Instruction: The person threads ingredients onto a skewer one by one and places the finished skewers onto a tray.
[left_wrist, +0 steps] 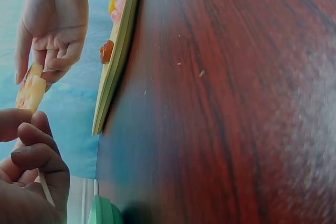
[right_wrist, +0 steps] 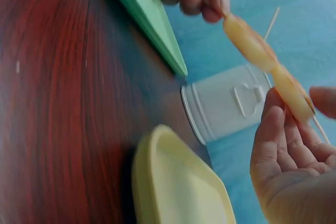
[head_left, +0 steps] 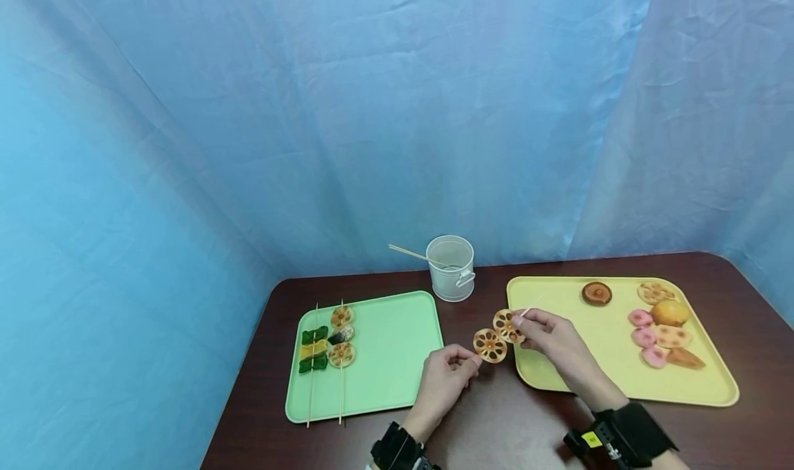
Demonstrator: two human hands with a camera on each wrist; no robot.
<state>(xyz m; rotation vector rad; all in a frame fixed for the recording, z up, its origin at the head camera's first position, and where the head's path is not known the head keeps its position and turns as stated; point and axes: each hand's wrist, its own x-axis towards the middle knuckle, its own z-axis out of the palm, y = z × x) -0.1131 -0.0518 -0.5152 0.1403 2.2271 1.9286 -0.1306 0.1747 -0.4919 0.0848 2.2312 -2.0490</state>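
Observation:
Two lotus root slices hang over the gap between the trays, one lower slice (head_left: pixel 490 346) and one upper slice (head_left: pixel 504 322), edges meeting. A thin wooden skewer (left_wrist: pixel 45 187) runs along the left palm, and its other end sticks out beyond the upper slice in the right wrist view. My left hand (head_left: pixel 443 380) grips this skewer, fingertips right at the lower slice's edge. With thumb and fingers my right hand (head_left: pixel 558 346) pinches the upper slice, partly covering it. The skewer's stretch inside the slices is hidden.
On the green tray (head_left: pixel 397 339) at left lie two loaded skewers. A white bucket (head_left: pixel 451 287) with thin sticks stands behind. The yellow tray (head_left: pixel 558 287) at right carries a mushroom cap (head_left: pixel 597 293), another lotus slice (head_left: pixel 655 291), pink rings and several other food pieces.

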